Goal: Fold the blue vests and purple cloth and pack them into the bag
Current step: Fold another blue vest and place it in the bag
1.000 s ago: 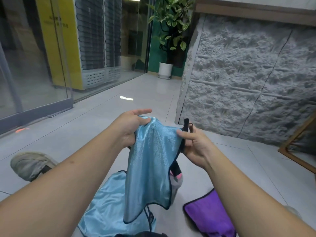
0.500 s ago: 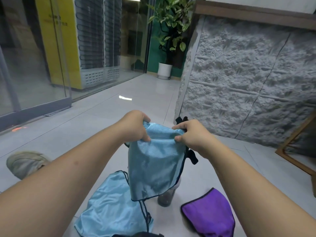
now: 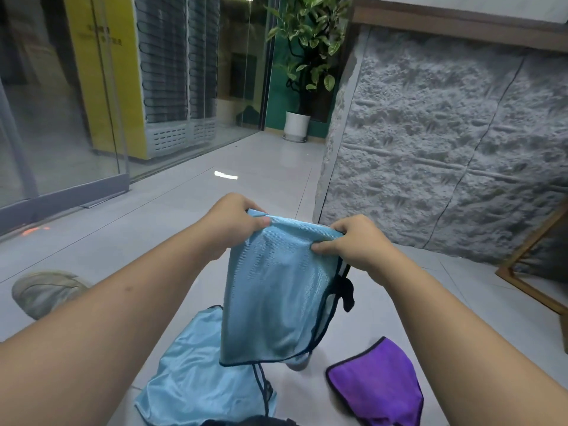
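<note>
Both hands hold up one of two blue vests above a tiled floor.
Left hand (image 3: 232, 221) and right hand (image 3: 353, 241) pinch the shiny, dark-trimmed blue vest (image 3: 273, 290) at its folded top edge; the second blue vest (image 3: 196, 376) and one purple cloth (image 3: 378, 385) lie below.

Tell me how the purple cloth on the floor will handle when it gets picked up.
The purple cloth lies flat and rumpled on the tiled floor, so it is probably floppy and will drape from wherever it is gripped. It looks thin, so likely light. Its sheen hints it may slip, so a firm pinch seems wise.
</note>
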A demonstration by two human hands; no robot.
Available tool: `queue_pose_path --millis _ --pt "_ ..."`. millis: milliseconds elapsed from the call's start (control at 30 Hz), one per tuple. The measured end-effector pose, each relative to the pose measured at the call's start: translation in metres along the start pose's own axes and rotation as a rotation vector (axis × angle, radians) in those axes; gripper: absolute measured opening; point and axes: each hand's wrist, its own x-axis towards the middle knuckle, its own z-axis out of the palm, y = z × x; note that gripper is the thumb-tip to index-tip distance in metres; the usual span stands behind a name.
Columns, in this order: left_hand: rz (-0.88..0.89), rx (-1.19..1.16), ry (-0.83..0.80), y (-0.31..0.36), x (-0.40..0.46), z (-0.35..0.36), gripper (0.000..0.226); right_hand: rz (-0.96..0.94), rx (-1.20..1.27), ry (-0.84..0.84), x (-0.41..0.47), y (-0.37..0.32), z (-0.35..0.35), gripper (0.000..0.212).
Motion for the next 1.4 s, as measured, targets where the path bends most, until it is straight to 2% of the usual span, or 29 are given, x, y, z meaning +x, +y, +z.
queue_pose_path --millis 133,233,333,433,500,567,667,800,900,967,1033,1133,1167,1200,1267,1333,1400 --pt "-0.072 -0.049 -0.113 0.001 -0.006 -0.001 0.018 -0.015 0.128 -0.051 0.001 0.004 -0.006 0.013" --pt "-0.114 0.084 -0.125 -0.004 -0.007 -0.003 0.029 -0.039 0.166 -0.119 0.000 0.004 -0.009 0.009" --pt "-0.088 0.212 -0.073 -0.004 -0.005 -0.002 0.023 -0.050 0.100 -0.158 0.001 0.005 -0.010 0.015" --pt "-0.046 0.170 -0.080 -0.003 -0.004 -0.004 0.015 -0.058 0.066 -0.195 0.002 0.006 -0.015 0.014" --pt "-0.039 0.083 -0.130 -0.006 -0.003 -0.009 0.014 -0.070 0.026 -0.222 0.002 0.005 -0.020 0.009" --pt "-0.036 -0.039 -0.222 -0.009 -0.006 -0.014 0.025 -0.078 0.048 -0.228 0.001 0.004 -0.023 0.013" --pt "-0.072 -0.313 -0.311 -0.013 -0.013 -0.012 0.041 -0.062 0.278 -0.196 0.002 0.006 -0.022 0.019" --pt "-0.244 -0.676 -0.385 -0.017 -0.022 -0.006 0.033 0.021 0.652 -0.206 0.000 0.013 -0.014 0.031" --pt "-0.278 -0.776 -0.400 -0.017 -0.025 0.001 0.020 0.103 0.778 -0.225 -0.004 0.021 -0.003 0.027" --pt "-0.286 -0.833 -0.401 -0.016 -0.027 0.006 0.023 0.202 0.885 -0.239 -0.004 0.033 0.010 0.027" --pt "-0.278 -0.890 -0.386 -0.014 -0.027 0.011 0.027 0.283 1.002 -0.241 -0.006 0.047 0.022 0.045" --pt "-0.239 -0.980 -0.336 -0.010 -0.025 0.014 0.033 0.313 1.211 -0.281 -0.010 0.067 0.034 0.096" --pt "-0.230 -1.000 -0.315 -0.011 -0.022 0.014 0.032 0.328 1.282 -0.307 -0.014 0.072 0.039 0.104" --pt "-0.225 -1.014 -0.297 -0.010 -0.020 0.014 0.029 0.324 1.333 -0.334 -0.018 0.075 0.043 0.105" --pt "-0.236 -1.010 -0.268 -0.009 -0.017 0.014 0.026 0.265 1.346 -0.446 -0.025 0.077 0.053 0.094" --pt "-0.277 -0.964 -0.243 -0.006 -0.014 0.014 0.026 0.173 1.350 -0.550 -0.024 0.080 0.058 0.106" --pt "-0.349 -0.909 -0.222 -0.005 -0.012 0.014 0.024 0.122 1.296 -0.648 -0.024 0.074 0.057 0.103"
